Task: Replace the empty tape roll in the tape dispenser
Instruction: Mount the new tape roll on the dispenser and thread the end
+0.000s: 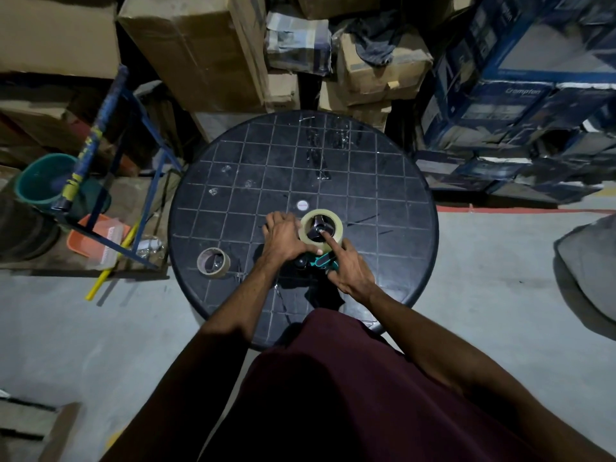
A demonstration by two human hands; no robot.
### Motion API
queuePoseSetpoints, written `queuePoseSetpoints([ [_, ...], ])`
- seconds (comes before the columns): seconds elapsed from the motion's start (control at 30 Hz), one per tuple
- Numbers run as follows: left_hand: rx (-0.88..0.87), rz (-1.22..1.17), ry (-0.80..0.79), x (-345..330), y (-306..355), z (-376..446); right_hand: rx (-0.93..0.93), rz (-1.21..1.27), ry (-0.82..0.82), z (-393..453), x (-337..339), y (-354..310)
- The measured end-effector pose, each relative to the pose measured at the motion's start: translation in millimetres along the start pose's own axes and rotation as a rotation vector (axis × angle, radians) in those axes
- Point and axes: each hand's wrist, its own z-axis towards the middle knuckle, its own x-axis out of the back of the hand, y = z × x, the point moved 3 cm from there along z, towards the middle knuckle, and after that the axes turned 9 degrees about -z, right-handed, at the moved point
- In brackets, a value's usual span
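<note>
Tape dispenser point(321, 261), full tape roll point(330, 217) seated, mid-worktop point(383, 181): left hand point(283, 238) grips it, right hand point(350, 271) holds handle, forefinger on hub; empty core point(201, 261) near left edge

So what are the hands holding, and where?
The left hand grips the tape roll by its left side; the right hand holds the tape dispenser by its teal body.

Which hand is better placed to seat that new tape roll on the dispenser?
Probably the right hand: its index finger rests on the hub inside the new tape roll, while the left hand grips the tape dispenser, steadying it.
</note>
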Motion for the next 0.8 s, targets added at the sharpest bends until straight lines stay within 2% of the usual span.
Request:
queuePoseSetpoints([
  [0.17,-0.036,-0.021,-0.096,-1.1,4.6,-0.6,0.018,-0.019,-0.008,0.8,-0.5,0.0],
  [0.33,-0.027,-0.031,-0.081,2.0,-2.3,-3.2,0.048,-0.051,0.002,-0.2,-3.5,3.4],
  [0.63,0.203,-0.106,-0.211,-7.5,-15.5,-0.1,0.005,0.158,-0.077,8.9,-1.8,-1.5],
  [0.8,0.285,-0.091,-0.321,-21.2,-17.8,-3.7,-0.061,0.226,-0.188,3.1,-8.9,-1.1],
])
